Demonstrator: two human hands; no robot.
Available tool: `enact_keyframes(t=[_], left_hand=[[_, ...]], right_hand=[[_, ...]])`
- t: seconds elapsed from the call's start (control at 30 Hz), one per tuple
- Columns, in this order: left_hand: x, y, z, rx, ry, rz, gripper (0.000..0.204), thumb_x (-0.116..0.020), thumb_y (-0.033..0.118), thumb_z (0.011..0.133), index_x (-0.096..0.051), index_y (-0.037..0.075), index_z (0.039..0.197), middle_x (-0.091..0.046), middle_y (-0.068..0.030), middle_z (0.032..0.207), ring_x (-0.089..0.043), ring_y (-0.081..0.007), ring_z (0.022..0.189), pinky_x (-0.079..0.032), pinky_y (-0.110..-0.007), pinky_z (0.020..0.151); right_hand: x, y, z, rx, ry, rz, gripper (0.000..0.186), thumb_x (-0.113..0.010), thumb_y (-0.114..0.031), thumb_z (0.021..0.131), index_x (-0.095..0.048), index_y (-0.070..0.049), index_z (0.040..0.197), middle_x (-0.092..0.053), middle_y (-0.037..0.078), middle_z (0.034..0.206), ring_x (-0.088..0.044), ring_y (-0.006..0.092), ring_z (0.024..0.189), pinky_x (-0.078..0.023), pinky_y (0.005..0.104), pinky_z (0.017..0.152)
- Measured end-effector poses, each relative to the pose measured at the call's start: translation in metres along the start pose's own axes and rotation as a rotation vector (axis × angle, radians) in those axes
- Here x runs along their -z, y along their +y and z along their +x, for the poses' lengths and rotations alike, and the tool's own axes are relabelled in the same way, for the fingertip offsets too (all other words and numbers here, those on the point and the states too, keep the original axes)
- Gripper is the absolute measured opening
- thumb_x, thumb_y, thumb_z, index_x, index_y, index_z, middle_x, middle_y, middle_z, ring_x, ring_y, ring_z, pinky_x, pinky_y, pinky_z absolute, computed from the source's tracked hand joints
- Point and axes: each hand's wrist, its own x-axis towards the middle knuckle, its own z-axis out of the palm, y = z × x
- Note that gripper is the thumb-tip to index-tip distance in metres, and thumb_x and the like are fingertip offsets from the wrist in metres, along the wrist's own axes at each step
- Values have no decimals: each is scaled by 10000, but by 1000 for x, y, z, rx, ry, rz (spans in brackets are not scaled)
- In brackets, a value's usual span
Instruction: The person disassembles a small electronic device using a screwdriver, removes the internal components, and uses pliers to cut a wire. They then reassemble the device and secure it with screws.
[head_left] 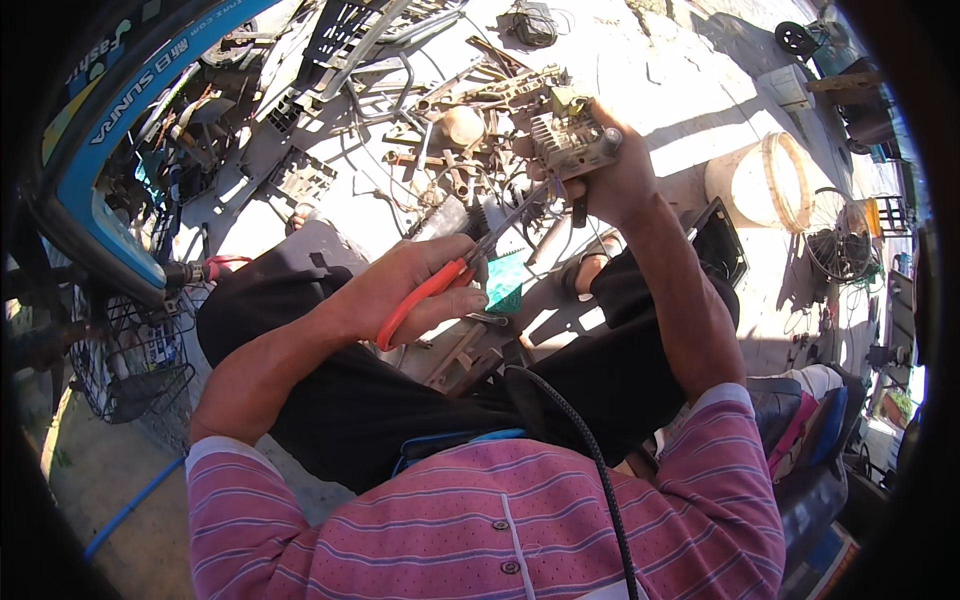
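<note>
Held the finned metal housing [572,143] above scattered scrap parts [463,126] with the right hand [622,175] clamped on it, apparently working at its lower edge using red-handled pliers [450,277] clamped in the left hand [405,275], likely next requiring firm bracing.

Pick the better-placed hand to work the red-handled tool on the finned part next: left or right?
Likely the left: the left hand already grips the red-handled tool, aimed toward the finned part; the right hand is occupied holding that part.
</note>
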Motion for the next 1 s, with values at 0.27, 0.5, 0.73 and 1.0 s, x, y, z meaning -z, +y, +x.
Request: enact_keyframes(t=[0.27, 0.5, 0.73, 1.0], left_hand=[[15, 9, 0, 238, -64, -107, 342, -686, 257, 931, -611, 27, 1174, -647, -74, 812, -636, -176, 704, -515, -340, 671], [12, -8, 1, 59, 74, 282, 377, -695, 249, 918, -582, 69, 1230, -671, -139, 821, -673, -313, 717, -536, -410, 688], [17, -31, 9, -33, 400, 861, 394, -720, 143, 831, -597, 90, 1202, -674, -133, 858, -661, -358, 754, -502, -465, 677], [14, -32, 15, -88, 425, 970, 370, -741, 154, 809, -611, 115, 1153, -645, -95, 865, -615, -338, 744, -491, -455, 693]], right_hand=[[-1, -4, -3, 16, 8, 5, 583, -254, -476, 1076, -521, -30, 1338, -686, 289, 1173, -688, 242, 820, -439, 276, 534], [4, -2, 0, -9, -9, 40, 618, -271, -495, 1075, -502, -16, 1389, -665, 265, 1221, -684, 280, 841, -417, 248, 483], [-10, 0, 2, -5, 79, 71, 568, -238, -448, 1092, -501, -17, 1352, -654, 289, 1225, -679, 260, 829, -436, 247, 505], [-6, 3, -2, 2, 82, 146, 554, -223, -430, 1093, -495, -19, 1345, -660, 299, 1195, -608, 156, 721, -441, 232, 509]])
